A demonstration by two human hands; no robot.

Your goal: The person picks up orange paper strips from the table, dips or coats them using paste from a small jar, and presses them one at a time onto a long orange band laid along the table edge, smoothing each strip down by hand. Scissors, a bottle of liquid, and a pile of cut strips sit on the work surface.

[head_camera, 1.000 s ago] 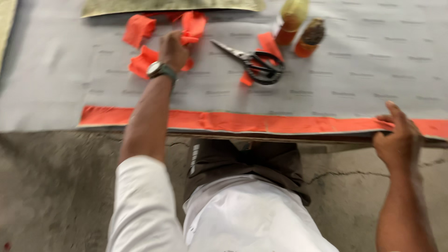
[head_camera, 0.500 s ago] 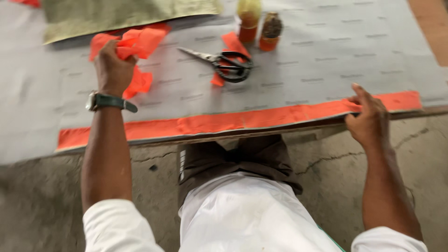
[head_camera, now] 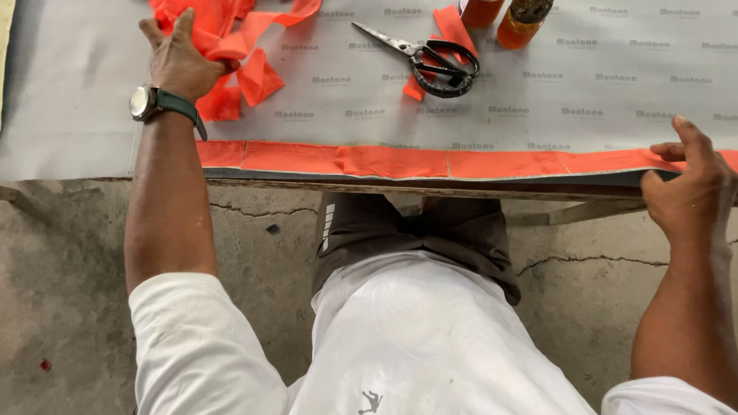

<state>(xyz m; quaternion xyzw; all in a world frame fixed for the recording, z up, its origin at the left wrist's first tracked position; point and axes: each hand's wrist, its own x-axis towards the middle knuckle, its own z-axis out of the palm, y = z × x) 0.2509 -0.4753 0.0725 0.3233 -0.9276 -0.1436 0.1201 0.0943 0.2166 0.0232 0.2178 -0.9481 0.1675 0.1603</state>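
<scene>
At about ten o'clock the left hand [head_camera: 183, 60], with a watch [head_camera: 146, 102] on its wrist, lies on a pile of orange strips [head_camera: 231, 46], its fingers [head_camera: 224, 63] clenched around one strip. The pile sits on the grey sheet [head_camera: 538, 92] covering the surface. Along the near edge runs a long orange band [head_camera: 400, 162], stuck flat from left to right. Near twelve o'clock black-handled scissors [head_camera: 427, 60] lie open beside another orange scrap, with two amber bottles [head_camera: 507, 19] just beyond. At three o'clock the right hand [head_camera: 686, 188] grips the sheet's edge, fingers curled over the band's end.
</scene>
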